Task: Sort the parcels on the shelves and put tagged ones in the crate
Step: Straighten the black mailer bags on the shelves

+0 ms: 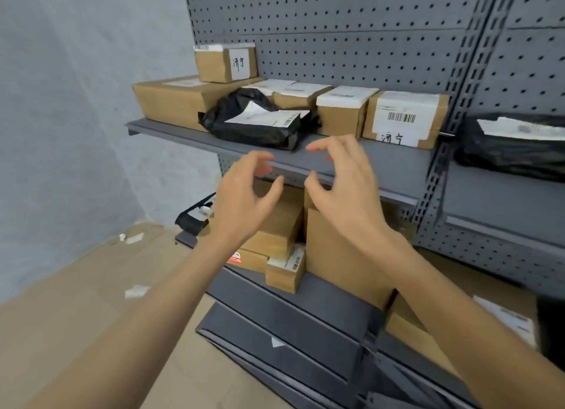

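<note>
My left hand (pixel 247 191) and my right hand (pixel 342 179) hover side by side in front of the upper grey shelf (pixel 367 161), fingers loosely curled, holding nothing. Just beyond them lies a black plastic parcel (pixel 260 124) with a white label. Cardboard boxes line the shelf: a large flat box (pixel 171 103), a small box (pixel 224 62) stacked on it with a handwritten tag, two middle boxes (pixel 342 109), and a box (pixel 405 118) with barcode and handwritten tag. No crate is visible.
The lower shelf (pixel 321 289) holds several cardboard boxes (pixel 336 256) behind my hands. Another black parcel (pixel 513 146) lies on the neighbouring shelf at right. Flattened cardboard (pixel 76 301) with paper scraps covers the floor at left. Pegboard backs the shelving.
</note>
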Available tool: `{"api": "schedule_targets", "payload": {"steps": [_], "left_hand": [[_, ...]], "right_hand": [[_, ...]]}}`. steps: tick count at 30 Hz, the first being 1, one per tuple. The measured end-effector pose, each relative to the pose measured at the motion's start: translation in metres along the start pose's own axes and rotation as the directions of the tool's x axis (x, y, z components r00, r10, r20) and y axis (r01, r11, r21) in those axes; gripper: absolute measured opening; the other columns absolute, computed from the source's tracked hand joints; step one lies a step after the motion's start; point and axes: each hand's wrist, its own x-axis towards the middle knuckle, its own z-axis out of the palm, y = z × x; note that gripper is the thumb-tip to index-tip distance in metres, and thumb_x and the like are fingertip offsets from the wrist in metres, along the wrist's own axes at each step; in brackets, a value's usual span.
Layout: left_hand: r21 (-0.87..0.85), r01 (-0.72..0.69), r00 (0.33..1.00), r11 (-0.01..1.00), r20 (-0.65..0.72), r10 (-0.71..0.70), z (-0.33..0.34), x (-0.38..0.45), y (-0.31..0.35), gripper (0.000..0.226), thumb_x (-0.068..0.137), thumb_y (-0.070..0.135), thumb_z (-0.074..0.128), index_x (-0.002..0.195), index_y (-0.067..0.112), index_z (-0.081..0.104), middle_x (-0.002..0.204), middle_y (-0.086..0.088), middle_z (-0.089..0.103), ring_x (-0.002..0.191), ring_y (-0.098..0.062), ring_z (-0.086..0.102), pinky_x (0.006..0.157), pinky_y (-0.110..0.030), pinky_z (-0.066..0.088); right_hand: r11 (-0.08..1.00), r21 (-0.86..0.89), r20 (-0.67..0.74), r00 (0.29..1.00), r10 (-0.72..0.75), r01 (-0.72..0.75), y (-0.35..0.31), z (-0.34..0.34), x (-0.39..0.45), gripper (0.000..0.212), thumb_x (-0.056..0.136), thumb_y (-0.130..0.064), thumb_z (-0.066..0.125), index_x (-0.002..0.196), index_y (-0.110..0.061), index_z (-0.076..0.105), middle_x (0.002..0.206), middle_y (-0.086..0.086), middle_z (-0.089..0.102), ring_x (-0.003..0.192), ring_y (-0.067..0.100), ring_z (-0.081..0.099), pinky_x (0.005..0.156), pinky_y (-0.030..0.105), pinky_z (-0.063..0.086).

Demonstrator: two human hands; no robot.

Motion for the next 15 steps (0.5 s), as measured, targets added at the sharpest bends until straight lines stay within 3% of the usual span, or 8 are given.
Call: {"api": "schedule_targets", "payload": {"steps": [3,5,10,15], "left_hand": [[0.06,-0.043,0.997,0.997,0.062,0.039,-0.023,0.004,-0.045,0.024,0.083,0.028,0.061,0.103,0.014,0.059,0.094,0.002,0.064,0.087,-0.011,0.056,0.076,-0.025,0.042],[0.114,-0.053,0.992,0.992,0.124,0.039,-0.043,0.006,-0.079,0.024,0.083,0.028,0.062,0.102,0.016,0.059,0.094,0.003,0.065,0.086,-0.014,0.057,0.075,-0.026,0.041],[0.221,-0.012,0.965,0.975,0.259,-0.047,-0.089,0.01,-0.165,0.031,0.082,0.03,0.063,0.111,0.017,0.059,0.105,0.0,0.066,0.095,-0.018,0.057,0.075,-0.025,0.037],[0.29,0.056,0.915,0.955,0.368,-0.165,-0.105,0.016,-0.231,0.038,0.083,0.035,0.063,0.117,0.02,0.057,0.114,-0.005,0.062,0.105,-0.025,0.055,0.086,-0.036,0.044]], "right_hand": [[1.0,-0.02,0.044,0.999,-0.02,0.021,-0.026,0.052,0.01,0.029,0.082,-0.015,0.058,0.11,-0.02,0.055,0.097,-0.005,0.052,0.083,0.008,0.048,0.071,0.029,0.044],[0.997,-0.075,0.104,0.994,-0.012,0.02,-0.042,0.095,0.015,0.03,0.082,-0.019,0.058,0.111,-0.023,0.054,0.095,-0.009,0.05,0.082,0.005,0.045,0.068,0.027,0.041],[0.986,-0.155,0.248,0.964,0.096,-0.059,-0.06,0.185,0.019,0.033,0.085,-0.024,0.057,0.116,-0.024,0.05,0.106,-0.004,0.054,0.096,0.015,0.053,0.071,0.025,0.034],[0.959,-0.233,0.376,0.895,0.24,-0.159,-0.062,0.239,0.023,0.036,0.087,-0.027,0.057,0.122,-0.025,0.048,0.119,0.0,0.052,0.11,0.018,0.049,0.088,0.032,0.042]]}}
